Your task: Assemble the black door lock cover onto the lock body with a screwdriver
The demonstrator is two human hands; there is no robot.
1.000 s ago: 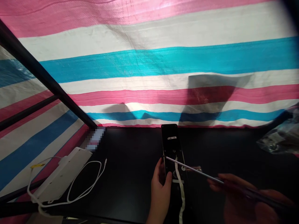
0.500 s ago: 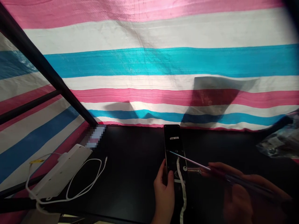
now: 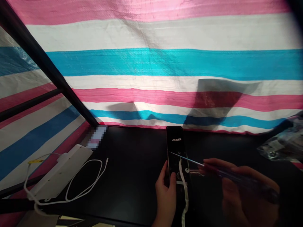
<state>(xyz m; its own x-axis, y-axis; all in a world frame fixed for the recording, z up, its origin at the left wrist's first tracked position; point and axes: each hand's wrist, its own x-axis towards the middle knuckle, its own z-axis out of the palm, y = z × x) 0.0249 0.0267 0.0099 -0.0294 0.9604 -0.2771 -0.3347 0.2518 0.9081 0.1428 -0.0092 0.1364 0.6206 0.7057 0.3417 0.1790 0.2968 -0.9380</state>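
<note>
Black device point(image 3: 174, 164) has its left edge between left fingers point(image 3: 163, 172) and thumb point(image 3: 173, 181).

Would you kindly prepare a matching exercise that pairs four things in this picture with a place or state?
1. Screwdriver
2. Left hand
3. Plastic bag
4. White box

A. At the picture's right edge
B. In the right hand
C. At the picture's left side
D. Holding the black device

Pairs: 1-B, 2-D, 3-A, 4-C.
</note>
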